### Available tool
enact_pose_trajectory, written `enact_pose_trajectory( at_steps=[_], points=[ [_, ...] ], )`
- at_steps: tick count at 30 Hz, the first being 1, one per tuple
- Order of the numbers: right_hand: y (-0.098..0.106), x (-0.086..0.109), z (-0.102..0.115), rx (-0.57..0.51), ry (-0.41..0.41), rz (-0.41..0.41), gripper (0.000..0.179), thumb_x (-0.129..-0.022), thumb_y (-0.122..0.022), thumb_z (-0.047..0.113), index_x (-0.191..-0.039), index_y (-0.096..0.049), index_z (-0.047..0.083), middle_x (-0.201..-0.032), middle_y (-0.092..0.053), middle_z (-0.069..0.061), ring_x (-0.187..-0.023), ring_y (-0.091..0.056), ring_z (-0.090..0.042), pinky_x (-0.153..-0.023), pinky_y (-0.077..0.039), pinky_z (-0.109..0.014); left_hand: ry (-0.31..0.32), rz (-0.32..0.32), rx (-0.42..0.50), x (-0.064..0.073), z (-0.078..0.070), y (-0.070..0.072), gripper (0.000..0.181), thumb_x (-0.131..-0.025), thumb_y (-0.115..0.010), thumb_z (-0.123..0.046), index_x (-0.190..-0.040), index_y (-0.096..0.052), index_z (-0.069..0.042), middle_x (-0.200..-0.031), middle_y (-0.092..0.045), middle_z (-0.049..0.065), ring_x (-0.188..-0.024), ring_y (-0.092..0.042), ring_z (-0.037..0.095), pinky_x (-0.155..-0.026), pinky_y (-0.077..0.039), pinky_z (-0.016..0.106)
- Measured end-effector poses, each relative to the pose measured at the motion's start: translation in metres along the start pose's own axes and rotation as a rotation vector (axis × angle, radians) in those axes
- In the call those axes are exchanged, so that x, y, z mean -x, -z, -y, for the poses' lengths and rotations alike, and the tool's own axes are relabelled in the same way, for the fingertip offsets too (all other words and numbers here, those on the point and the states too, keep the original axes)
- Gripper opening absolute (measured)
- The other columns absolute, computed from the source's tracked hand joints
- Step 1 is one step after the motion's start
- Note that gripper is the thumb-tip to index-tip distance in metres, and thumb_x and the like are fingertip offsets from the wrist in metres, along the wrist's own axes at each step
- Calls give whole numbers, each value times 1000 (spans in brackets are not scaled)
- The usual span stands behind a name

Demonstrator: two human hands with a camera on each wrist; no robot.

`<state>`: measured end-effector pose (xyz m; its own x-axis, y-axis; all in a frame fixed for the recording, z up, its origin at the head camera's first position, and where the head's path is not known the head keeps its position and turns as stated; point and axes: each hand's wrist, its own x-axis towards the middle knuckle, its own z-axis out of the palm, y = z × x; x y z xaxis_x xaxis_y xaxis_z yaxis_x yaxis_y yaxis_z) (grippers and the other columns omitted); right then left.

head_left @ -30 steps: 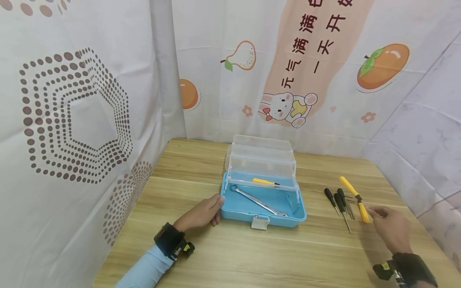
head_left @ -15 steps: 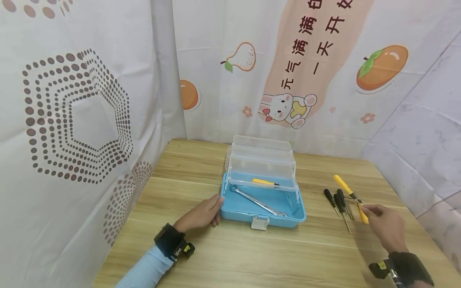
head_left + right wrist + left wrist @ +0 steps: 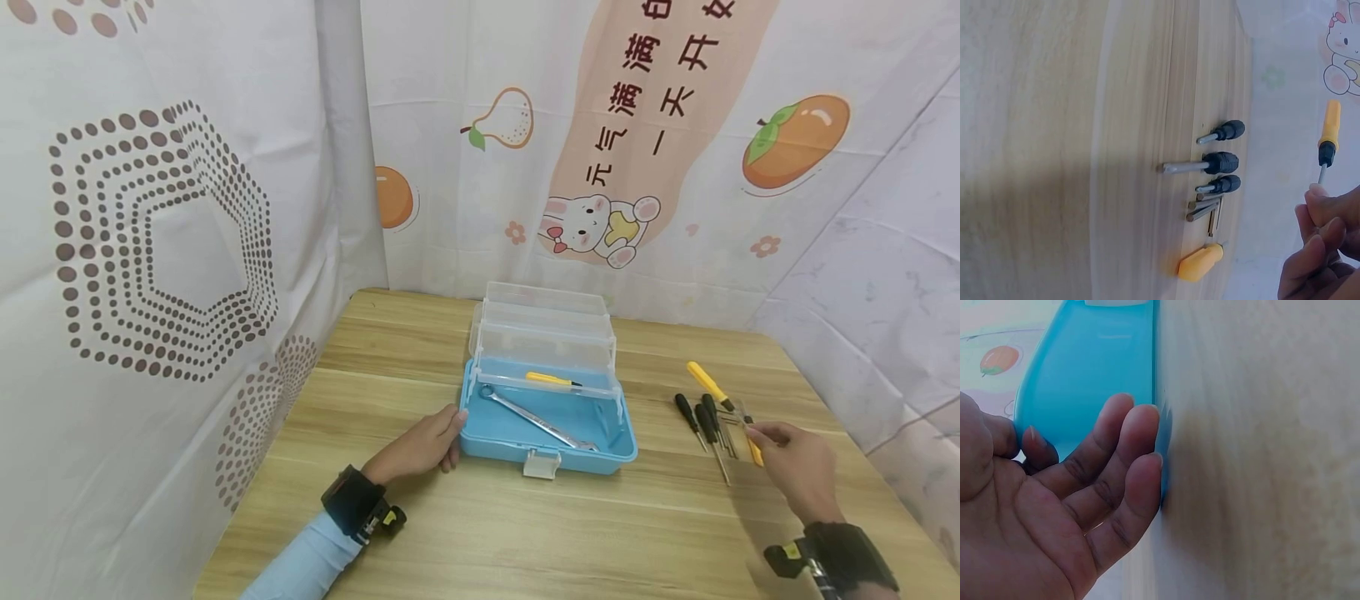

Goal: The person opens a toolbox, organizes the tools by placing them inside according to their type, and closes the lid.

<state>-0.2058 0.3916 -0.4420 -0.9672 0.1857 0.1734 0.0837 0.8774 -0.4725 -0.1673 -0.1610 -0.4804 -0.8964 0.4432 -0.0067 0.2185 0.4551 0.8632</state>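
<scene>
So the yellow screwdriver (image 3: 707, 384) is up in the air toward the right edge of the table (image 3: 525, 533), right hand (image 3: 798, 467) pinching it by the metal shaft, handle aimed at the back edge; can't see the tip behind the fingers. Another yellow handle (image 3: 1200, 262) lies near that hand, with some hex keys (image 3: 1202, 205) and three black screwdrivers (image 3: 1221, 164) beside it. Left hand (image 3: 417, 446) grips the front left corner of the blue toolbox (image 3: 495, 451), which is open, wrench (image 3: 536, 419) slanting across the bottom.
</scene>
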Motion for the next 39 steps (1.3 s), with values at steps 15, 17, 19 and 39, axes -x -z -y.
enact_pose_trajectory(
  at_steps=[15,17,19,39],
  points=[
    [-5,-4,14,-57,47,37,37,-103,-64,30,-117,-71,-4,-110,-71,-29,-90,-67,-41,-63,-48,-37,6,12,1,0,2,2,44,-115,-23,-42,-103,-52,-11,-75,-66,5,-64,-64,19,-59,-52,32],
    [-5,-5,16,-66,43,40,37,-103,-64,30,-117,-71,-4,-110,-71,-29,-93,-67,-42,-64,-48,-38,5,13,5,-1,2,2,44,-115,-22,-42,-104,-52,-11,-76,-66,5,-64,-64,19,-59,-52,31],
    [-5,-5,18,-63,38,42,37,-103,-64,30,-117,-71,-4,-108,-72,-27,-90,-67,-39,-63,-47,-36,4,15,5,-1,3,2,44,-115,-22,-42,-104,-51,-10,-76,-66,5,-64,-64,19,-59,-52,31],
    [-9,-1,40,-81,46,44,34,-103,-65,26,-116,-72,-4,-112,-70,-28,-88,-66,-32,-59,-47,-30,6,26,6,0,2,3,42,-115,-23,-38,-105,-51,-9,-76,-66,8,-63,-64,20,-59,-53,30]
  ],
)
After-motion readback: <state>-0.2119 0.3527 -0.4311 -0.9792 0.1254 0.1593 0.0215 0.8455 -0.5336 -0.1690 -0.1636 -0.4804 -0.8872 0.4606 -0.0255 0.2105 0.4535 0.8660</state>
